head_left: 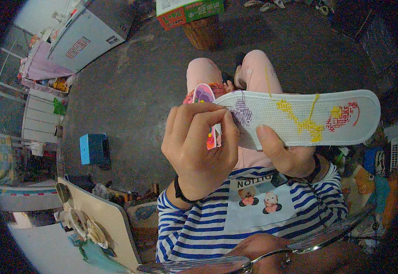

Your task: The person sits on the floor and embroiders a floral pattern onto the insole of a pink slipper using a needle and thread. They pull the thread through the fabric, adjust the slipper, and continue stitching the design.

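A: What's closest?

B: The left hand (pixel 199 150), fingers pinched together at the heel end of a white insole (pixel 299 118) stitched in purple, yellow and red. The right hand (pixel 286 153) is clamped on that insole from below, holding it level above the lap.

A: And beyond?

B: A pale board (pixel 110 219) at lower left, then dark bare floor (pixel 135 86) with a blue box (pixel 92 148). Farthest off, a woven basket (pixel 202 32) and a grey cabinet (pixel 87 39)
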The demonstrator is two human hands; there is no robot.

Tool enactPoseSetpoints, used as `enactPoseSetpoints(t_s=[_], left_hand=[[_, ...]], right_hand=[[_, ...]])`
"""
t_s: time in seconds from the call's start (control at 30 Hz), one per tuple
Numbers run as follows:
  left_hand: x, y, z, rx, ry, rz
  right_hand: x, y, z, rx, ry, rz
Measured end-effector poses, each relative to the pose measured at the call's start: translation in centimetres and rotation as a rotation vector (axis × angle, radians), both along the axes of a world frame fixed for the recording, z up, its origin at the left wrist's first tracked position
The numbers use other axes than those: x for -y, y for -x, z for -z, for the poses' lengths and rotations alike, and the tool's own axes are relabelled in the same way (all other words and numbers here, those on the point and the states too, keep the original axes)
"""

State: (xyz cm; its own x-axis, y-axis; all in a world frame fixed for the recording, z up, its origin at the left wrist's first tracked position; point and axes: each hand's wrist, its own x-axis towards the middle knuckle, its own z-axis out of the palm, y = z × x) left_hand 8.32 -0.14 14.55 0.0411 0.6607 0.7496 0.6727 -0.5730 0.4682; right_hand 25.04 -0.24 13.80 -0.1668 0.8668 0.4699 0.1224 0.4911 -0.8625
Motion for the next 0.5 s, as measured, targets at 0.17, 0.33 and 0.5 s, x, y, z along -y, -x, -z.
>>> enactPoseSetpoints(t_s=[0.17,0.33,0.5], left_hand=[[-0.18,-0.08,0.19,-0.015,-0.026,0.012],[-0.47,-0.16,0.24,-0.034,-0.068,0.028],[-0.49,-0.38,0.15,-0.037,-0.051,0.018]], right_hand=[[-0.24,0.06,0.44,-0.03,-0.032,-0.015],[-0.3,-0.26,0.92,0.009,-0.043,-0.009],[-0.29,-0.55,0.99,0.026,-0.044,-0.004]])
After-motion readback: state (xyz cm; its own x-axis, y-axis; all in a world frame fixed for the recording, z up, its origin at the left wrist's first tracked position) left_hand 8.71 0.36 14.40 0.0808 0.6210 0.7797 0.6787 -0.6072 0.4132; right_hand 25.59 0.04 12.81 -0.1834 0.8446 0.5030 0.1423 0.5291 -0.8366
